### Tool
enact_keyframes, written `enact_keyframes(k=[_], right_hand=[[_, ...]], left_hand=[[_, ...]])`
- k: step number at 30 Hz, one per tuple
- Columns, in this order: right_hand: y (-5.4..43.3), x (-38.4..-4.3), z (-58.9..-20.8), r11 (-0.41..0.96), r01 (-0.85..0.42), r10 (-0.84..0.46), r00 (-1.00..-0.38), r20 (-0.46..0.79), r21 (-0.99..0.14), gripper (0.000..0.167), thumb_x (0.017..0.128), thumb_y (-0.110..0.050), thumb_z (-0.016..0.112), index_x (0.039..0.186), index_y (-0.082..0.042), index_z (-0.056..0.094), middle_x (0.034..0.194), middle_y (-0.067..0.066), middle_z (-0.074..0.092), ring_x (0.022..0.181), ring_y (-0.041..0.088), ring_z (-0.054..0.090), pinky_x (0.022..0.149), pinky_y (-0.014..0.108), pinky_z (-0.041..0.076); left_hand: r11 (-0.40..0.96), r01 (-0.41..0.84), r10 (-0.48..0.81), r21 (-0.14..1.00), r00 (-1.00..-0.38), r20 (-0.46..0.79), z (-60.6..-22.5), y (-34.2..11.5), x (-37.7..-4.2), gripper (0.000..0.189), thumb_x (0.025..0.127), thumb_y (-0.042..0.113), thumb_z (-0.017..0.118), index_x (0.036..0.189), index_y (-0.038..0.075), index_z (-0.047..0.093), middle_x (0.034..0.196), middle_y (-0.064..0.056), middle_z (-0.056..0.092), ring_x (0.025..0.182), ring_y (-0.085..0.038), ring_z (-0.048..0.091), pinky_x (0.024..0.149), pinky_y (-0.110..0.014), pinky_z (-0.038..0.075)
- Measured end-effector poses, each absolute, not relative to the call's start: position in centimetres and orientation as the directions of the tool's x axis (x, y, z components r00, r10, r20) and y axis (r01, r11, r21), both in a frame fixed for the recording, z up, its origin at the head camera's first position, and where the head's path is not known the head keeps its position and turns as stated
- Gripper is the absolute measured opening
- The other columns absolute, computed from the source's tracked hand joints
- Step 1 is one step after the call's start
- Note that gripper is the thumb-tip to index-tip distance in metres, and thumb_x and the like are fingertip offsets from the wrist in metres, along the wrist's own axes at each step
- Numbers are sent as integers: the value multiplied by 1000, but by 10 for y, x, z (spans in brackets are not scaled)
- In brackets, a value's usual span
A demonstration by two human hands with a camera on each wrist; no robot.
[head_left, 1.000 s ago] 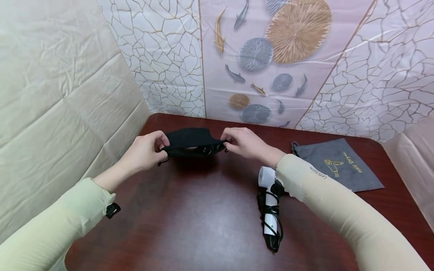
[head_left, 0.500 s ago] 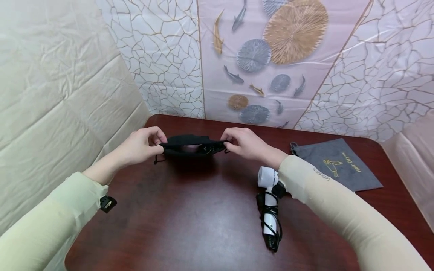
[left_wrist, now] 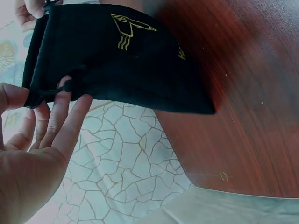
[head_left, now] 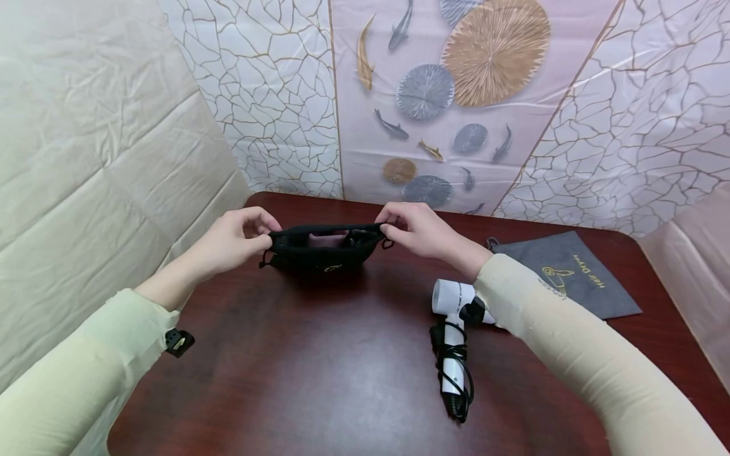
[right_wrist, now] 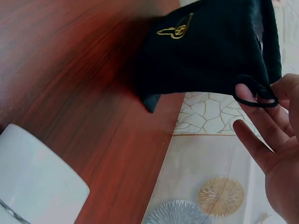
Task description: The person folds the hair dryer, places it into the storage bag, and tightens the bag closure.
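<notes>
A black drawstring pouch (head_left: 310, 256) stands near the back of the table, its mouth stretched open. My left hand (head_left: 236, 240) pinches the left end of the rim, and my right hand (head_left: 422, 233) pinches the right end. Inside, something pinkish (head_left: 326, 241) and something dark and shiny show in part; their kind is unclear. In the left wrist view, a gold hair dryer drawing marks the pouch (left_wrist: 107, 70), and a cord dangles by the fingers. A cord loop (right_wrist: 250, 101) hangs over a finger of my right hand in the right wrist view.
On the right of the table (head_left: 319, 380) lies a white hair dryer (head_left: 453, 373), black cord wound round its handle. Behind my right sleeve (head_left: 547, 329), a grey drawstring bag (head_left: 599, 285) lettered "Hair Dryer" lies flat. Fabric-covered walls border the table's back and left.
The pouch's mouth has widened and tipped towards me, so its inside and front print show more. My left hand has risen and moved slightly left; my right hand has risen a little.
</notes>
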State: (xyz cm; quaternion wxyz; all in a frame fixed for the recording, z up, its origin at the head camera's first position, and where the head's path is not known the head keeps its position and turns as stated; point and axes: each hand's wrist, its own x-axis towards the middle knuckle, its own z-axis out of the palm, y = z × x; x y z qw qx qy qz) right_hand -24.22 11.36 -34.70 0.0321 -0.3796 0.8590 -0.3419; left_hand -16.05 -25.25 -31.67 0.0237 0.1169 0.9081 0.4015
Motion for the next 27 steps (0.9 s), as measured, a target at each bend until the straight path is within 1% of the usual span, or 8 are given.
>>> enact_keyframes(k=[4,8,11,14,16,18,21,27], right_hand=[[113,-244,-344,458,-616,-674,-711,200,-641,12,106,-10,63,114,-12,73,91,-3,75,76,11,74,72,37,49],[112,-245,-342,458,-615,-676,-710,199,-642,12,107,-12,64,115,-11,73,94,0,76,82,12,71,77,37,49],[112,-246,-342,464,-578,-674,-722,155,-671,13,108,-15,63,116,-12,72,94,2,76,80,14,71,84,37,51],[113,-246,-342,475,-524,-669,-737,96,-707,14,109,-17,62,119,-11,70,96,4,74,68,18,71,78,39,58],[114,-247,-341,491,-509,-669,-740,68,-707,15,109,-18,62,120,-12,70,98,4,73,63,21,69,76,39,59],[115,-246,-340,506,-510,-675,-736,48,-696,16,109,-17,62,121,-11,70,98,4,72,62,24,67,69,39,60],[117,-245,-339,526,-535,-696,-718,27,-661,18,108,-17,63,122,-9,71,97,2,72,67,26,68,72,38,58],[123,-240,-343,529,-606,-746,-666,16,-594,22,106,-17,68,124,-7,76,109,2,76,83,14,69,80,39,57]], left_hand=[[688,193,200,700,-977,73,-315,-254,-161,23,93,3,62,113,8,74,92,-6,73,75,-15,65,65,-29,46],[761,199,193,618,-978,77,-313,-254,-161,26,95,7,60,116,8,76,89,-4,76,75,-17,67,65,-31,48],[812,208,205,545,-976,67,-313,-252,-160,30,95,9,59,119,6,77,89,-3,78,76,-20,66,68,-34,49],[843,232,223,485,-972,77,-313,-250,-159,29,96,9,60,119,5,78,93,-5,79,82,-24,66,76,-37,49],[850,252,234,462,-967,96,-313,-249,-159,26,97,8,61,116,5,78,93,-5,79,87,-26,67,80,-40,49],[852,271,244,448,-963,117,-313,-247,-159,21,99,8,61,113,4,77,91,-6,78,89,-27,67,82,-42,50],[847,272,239,458,-962,129,-312,-245,-158,16,102,10,61,109,6,75,90,-5,77,87,-26,68,80,-42,50],[832,241,191,499,-970,150,-306,-243,-161,17,104,16,61,110,7,75,93,-5,79,89,-28,68,84,-43,49]])
